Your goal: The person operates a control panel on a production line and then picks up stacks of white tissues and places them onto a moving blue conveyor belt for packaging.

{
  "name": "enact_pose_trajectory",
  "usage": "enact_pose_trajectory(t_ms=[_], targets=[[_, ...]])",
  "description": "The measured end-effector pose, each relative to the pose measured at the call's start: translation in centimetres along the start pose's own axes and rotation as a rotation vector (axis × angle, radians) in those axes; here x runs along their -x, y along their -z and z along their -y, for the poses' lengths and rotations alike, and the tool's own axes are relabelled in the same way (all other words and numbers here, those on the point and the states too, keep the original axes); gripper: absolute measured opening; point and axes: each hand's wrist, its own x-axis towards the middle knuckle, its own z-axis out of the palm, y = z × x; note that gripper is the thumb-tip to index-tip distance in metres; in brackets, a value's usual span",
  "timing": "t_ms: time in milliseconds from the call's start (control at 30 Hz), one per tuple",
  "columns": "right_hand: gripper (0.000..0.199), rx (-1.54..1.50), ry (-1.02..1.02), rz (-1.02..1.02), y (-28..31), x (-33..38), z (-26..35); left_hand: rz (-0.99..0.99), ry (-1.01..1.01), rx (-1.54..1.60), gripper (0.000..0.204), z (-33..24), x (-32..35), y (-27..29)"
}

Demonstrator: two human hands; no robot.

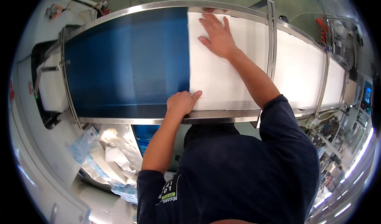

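Note:
White layered paper-like sheets (226, 81) cover the right part of a blue conveyor belt (131, 61), their straight left edge crossing it near the middle. My right hand (217, 37) lies with fingers spread on the far left part of the white sheets. At their near left corner is my left hand (182, 103), its thumb stretched out along the edge and its other fingers partly curled and hidden. I cannot make out whether the left hand pinches the sheets or only presses against them.
Metal rails (151, 121) border the belt, and a metal crossbar (272, 41) spans it on the right. A white machine with a dark opening (49, 117) stands at the left end. Crumpled plastic wrap and white material (115, 156) lie below left. Machinery (333, 144) fills the right.

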Motion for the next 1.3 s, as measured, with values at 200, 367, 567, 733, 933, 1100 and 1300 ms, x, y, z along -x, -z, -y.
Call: enact_pose_trajectory(t_ms=[200,367,567,733,933,1100,1300], targets=[[0.069,0.102,0.122,0.016,-1.2,1.7,-0.5,-0.125,-0.132,0.1,0.062,1.6,3.9,0.3],[0.066,0.234,0.071,0.059,0.7,5.5,-2.5,-0.646,-0.315,0.428,0.042,4.8,11.0,-3.6],[0.056,-0.12,0.291,-0.278,3.2,4.8,5.7,-1.23,-0.13,0.723,0.033,16.8,18.3,-15.5],[0.048,-0.683,0.456,-0.144,4.6,7.3,25.3,-1.478,0.36,0.91,0.037,30.0,24.0,-29.2],[0.043,-1.101,0.437,0.471,0.8,15.0,50.9,-1.905,0.834,1.251,0.037,47.6,27.8,-48.2],[0.045,-1.0,0.12,0.98,-11.3,14.7,62.3,-1.85,1.003,1.279,0.037,57.6,32.3,-53.4],[0.056,-0.818,0.041,1.039,-23.9,10.3,76.0,-1.717,1.015,1.372,0.048,66.7,32.5,-55.6]])
